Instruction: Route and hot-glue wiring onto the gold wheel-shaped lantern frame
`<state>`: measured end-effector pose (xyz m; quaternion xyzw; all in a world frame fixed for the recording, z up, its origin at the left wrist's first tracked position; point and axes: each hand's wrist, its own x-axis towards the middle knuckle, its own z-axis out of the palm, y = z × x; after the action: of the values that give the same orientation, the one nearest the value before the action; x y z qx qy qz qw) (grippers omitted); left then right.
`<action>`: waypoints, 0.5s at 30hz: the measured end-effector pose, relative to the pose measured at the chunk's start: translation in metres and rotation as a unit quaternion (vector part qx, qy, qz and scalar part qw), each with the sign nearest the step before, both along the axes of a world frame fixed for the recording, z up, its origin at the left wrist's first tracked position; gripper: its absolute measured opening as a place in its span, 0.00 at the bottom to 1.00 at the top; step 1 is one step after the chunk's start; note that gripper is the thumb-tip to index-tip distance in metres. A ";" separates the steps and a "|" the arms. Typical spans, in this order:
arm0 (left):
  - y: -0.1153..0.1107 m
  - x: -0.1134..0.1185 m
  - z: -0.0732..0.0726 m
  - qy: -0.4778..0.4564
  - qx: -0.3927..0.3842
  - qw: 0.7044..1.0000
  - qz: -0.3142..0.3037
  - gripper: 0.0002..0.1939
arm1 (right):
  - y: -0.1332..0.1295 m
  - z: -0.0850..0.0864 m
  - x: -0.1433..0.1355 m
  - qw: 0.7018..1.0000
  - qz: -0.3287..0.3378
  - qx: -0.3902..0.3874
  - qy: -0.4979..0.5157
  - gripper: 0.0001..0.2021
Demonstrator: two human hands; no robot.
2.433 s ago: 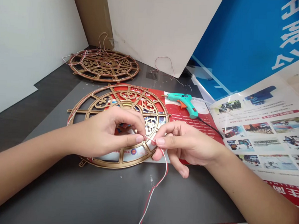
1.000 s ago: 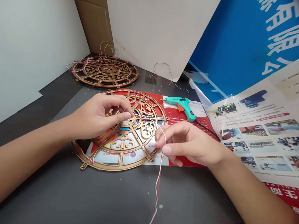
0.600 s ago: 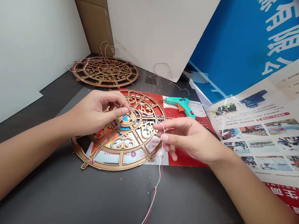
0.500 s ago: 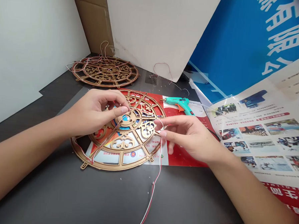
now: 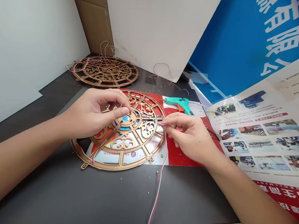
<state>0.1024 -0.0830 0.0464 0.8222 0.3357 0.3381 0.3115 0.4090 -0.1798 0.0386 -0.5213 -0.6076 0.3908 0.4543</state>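
1. Far left corner of the desk [image 5: 60, 194]: a second fretwork disc [image 5: 105, 71], darker, w/ thin wires lying over it. Nobody touches it.
2. Left hand [image 5: 94, 114] is over the centre-left of the gold fretwork disc [image 5: 124, 142], which lies flat near the front edge, partly on a red leaflet [image 5: 184, 154]. Thumb and index are closed narrow, pinching the red-white wire [image 5: 158, 186] just left of the disc hub.
3. The wire runs approx. left-to-right across the hub, from the left pinch to the right one; this is its long axis there. At the right rim it bends and hangs toward the front edge, going out of the picture at the bottom.
4. Right hand [image 5: 188, 135] is at the right rim of the disc, fingers also closed narrow on the same wire. So the free length lies below the right fingers, and the right hand is nearer to it.
5. Behind the right hand: teal glue gun [image 5: 181, 104] on the leaflet, untouched.
6. Right edge: printed photo sheets [image 5: 258, 137], text too small to read. The blue banner [image 5: 243, 46] has big white Chinese characters, cut off by the frame; no brand I can read.
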 end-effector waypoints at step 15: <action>0.010 -0.005 -0.006 0.002 -0.019 1.000 0.004 0.25 | 0.006 0.003 0.008 0.875 0.198 -0.298 0.326 0.13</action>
<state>0.0977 -0.0732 0.0403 0.8154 0.3459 0.3312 0.3253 0.4174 -0.1739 0.0416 -0.3442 -0.3704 0.7830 0.3624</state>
